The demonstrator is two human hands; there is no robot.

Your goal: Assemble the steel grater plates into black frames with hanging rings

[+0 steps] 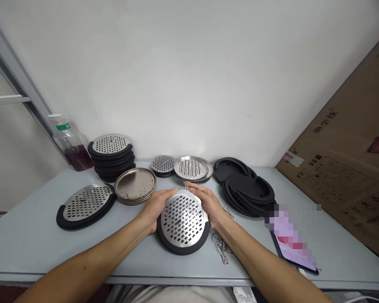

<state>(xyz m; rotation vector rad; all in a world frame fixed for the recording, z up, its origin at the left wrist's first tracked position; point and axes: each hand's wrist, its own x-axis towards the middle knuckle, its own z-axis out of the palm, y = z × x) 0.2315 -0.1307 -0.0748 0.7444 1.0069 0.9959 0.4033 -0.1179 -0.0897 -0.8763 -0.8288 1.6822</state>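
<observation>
Between my two hands is a round perforated metal disc [183, 221] with a black rim along its lower part, tilted toward me near the table's front. My left hand [158, 208] grips its upper left edge, the thumb lying along the top. On the upper right edge, my right hand [211, 204] is closed around the rim, its thumb and fingers by a small bent wire clip [186, 185] at the top of the disc. The undersides of both hands' fingers are hidden. Loose wire clips [221, 250] lie beside my right forearm.
Left stand a stack of black-rimmed perforated discs [112, 145], one such disc [86, 204] and metal trays [135, 184]. Smaller perforated discs [163, 164] and plates [191, 168] lie behind. Right are black round bases [249, 188], a phone [295, 248] and a cardboard box [344, 151]. A jar [71, 143] holds dark red liquid.
</observation>
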